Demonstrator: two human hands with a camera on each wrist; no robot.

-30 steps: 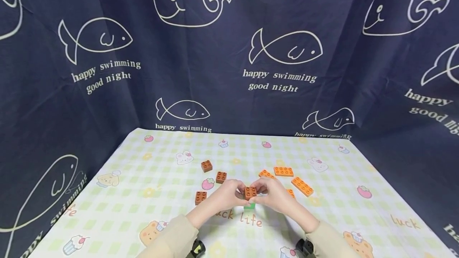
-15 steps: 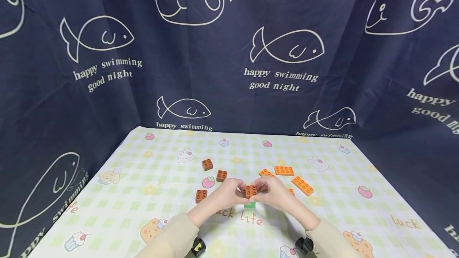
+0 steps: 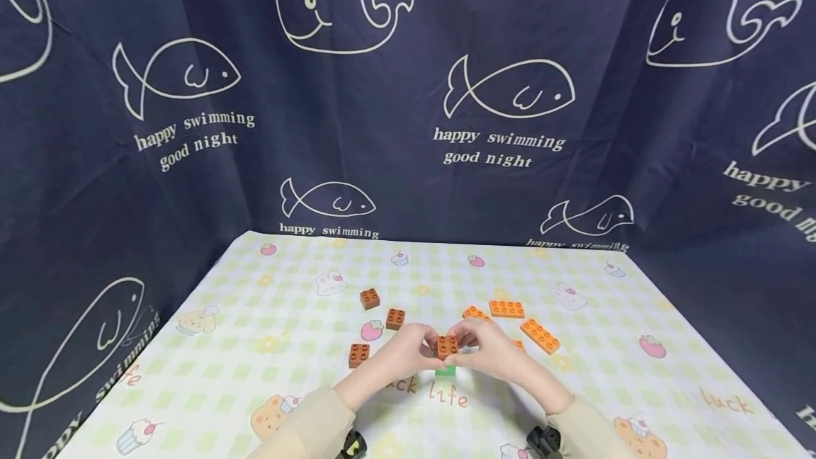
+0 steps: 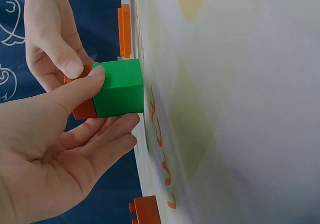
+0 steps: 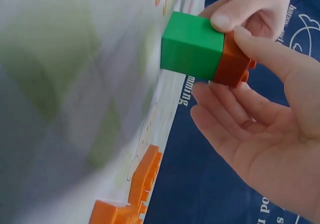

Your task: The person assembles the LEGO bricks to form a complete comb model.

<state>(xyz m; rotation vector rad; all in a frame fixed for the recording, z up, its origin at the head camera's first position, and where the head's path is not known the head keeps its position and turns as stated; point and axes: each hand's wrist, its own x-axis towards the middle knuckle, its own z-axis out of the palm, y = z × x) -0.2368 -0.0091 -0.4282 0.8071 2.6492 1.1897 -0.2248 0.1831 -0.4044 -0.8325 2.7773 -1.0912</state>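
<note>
At the middle of the table, a brown brick (image 3: 446,347) with studs on top sits on a green block (image 4: 120,87), their sides lined up. My left hand (image 3: 411,347) pinches the brown brick from the left, its thumb at the seam with the green block. From the other side my right hand (image 3: 487,353) pinches the same brick between thumb and fingers. The green block's base is right at the tablecloth. In the head view the hands hide much of the green block.
Three more brown bricks lie to the left: a far one (image 3: 370,298), a middle one (image 3: 395,318) and a near one (image 3: 359,355). On the right are several orange bricks, among them a long one (image 3: 506,309) and a slanted one (image 3: 540,336). A dark curtain (image 3: 408,126) hangs behind the table.
Both hands keep their hold on the brown brick over the green block. Only the head view has shifted slightly; the loose bricks lie as before.
</note>
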